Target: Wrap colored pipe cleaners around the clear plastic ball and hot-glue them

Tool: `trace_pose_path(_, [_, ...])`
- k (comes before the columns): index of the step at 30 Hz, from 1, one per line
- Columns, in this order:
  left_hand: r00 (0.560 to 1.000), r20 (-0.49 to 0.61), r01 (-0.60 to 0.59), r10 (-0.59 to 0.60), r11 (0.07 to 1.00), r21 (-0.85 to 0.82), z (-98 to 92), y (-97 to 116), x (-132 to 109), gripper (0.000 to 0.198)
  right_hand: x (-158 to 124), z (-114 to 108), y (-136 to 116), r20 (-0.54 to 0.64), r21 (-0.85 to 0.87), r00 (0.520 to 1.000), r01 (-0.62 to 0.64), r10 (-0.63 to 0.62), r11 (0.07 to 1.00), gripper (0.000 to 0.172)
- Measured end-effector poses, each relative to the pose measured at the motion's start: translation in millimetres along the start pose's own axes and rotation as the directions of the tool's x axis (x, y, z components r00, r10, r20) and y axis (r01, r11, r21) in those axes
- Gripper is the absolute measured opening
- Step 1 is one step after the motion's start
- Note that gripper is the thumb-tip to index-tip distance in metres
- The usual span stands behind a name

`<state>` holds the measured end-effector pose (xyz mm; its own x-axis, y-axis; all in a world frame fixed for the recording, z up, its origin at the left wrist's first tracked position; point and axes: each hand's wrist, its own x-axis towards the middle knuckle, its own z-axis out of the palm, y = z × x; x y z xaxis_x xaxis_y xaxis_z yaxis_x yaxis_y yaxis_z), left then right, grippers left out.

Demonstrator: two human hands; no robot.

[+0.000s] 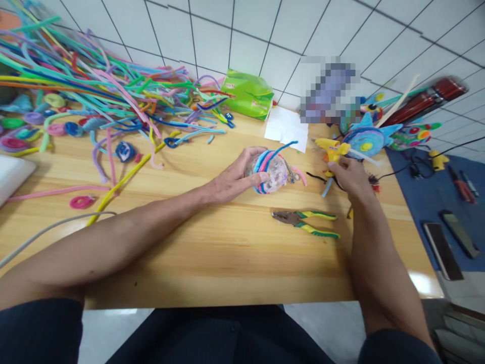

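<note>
My left hand (246,174) is closed around a clear rounded container (278,174) wrapped with blue and pink pipe cleaners. One blue pipe cleaner end (286,146) sticks out from it to the upper right. To the right, my right hand (348,174) grips a yellow hot glue gun (331,149), its nozzle toward the left. A whitish glue stick (364,156) juts from the gun's rear. Pliers with green and yellow handles (305,222) lie on the table between my forearms. Small scissors (291,177) lie partly hidden behind the container.
A heap of colourful pipe cleaners (113,96) covers the back left of the wooden table (212,263). Behind are a green packet (248,93) and white paper (287,129). A blue fish-like pipe-cleaner piece (366,141) and a red cylinder (428,98) stand back right.
</note>
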<state>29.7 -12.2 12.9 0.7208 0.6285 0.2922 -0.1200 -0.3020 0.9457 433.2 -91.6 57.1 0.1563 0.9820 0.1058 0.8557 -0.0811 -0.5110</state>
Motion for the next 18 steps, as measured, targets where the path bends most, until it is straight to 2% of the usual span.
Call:
trace_pose_path(2, [1.0,-0.01,-0.014,0.014,1.0,-0.006,0.6,-1,1,0.079,-23,-7,-22,-0.095,-0.106,0.991,-0.102,0.092,0.989,0.041])
trace_pose_path(3, [1.0,-0.011,-0.022,0.022,1.0,-0.005,0.9,-1,1,0.078,-35,-7,-37,-0.188,-0.173,0.973,-0.169,0.136,0.97,0.03])
trace_pose_path(4, [0.999,-0.01,-0.03,0.03,1.0,-0.001,1.1,-1,1,0.077,-46,-6,-53,-0.18,-0.183,0.974,-0.171,0.138,0.968,0.021])
trace_pose_path(5, [0.999,-0.008,-0.035,0.036,0.999,0.004,1.3,0,2,0.076,-54,-3,-71,-0.125,-0.148,0.985,-0.135,0.117,0.98,0.022])
trace_pose_path(7, [1.0,-0.008,-0.03,0.03,0.999,0.015,1.6,2,2,0.075,-64,6,-107,-0.142,-0.057,0.988,-0.064,0.055,0.996,0.025])
trace_pose_path(11, [1.0,-0.024,-0.01,0.01,1.0,0.011,2.7,4,1,0.076,-51,25,-164,-0.238,0.067,0.968,0.097,-0.079,0.993,0.03])
trace_pose_path(13, [1.0,-0.022,-0.019,0.019,1.0,0.007,3.2,2,1,0.077,-40,31,-181,-0.285,0.009,0.941,0.196,-0.185,0.981,0.035])
trace_pose_path(14, [1.0,-0.022,-0.021,0.022,1.0,0.007,3.4,1,1,0.077,-37,33,-187,-0.27,-0.041,0.933,0.237,-0.24,0.971,0.035])
trace_pose_path(18, [0.999,-0.029,-0.043,0.043,0.999,0.001,3.2,-4,0,0.08,-33,40,-196,-0.126,-0.182,0.913,0.363,-0.388,0.914,0.035])
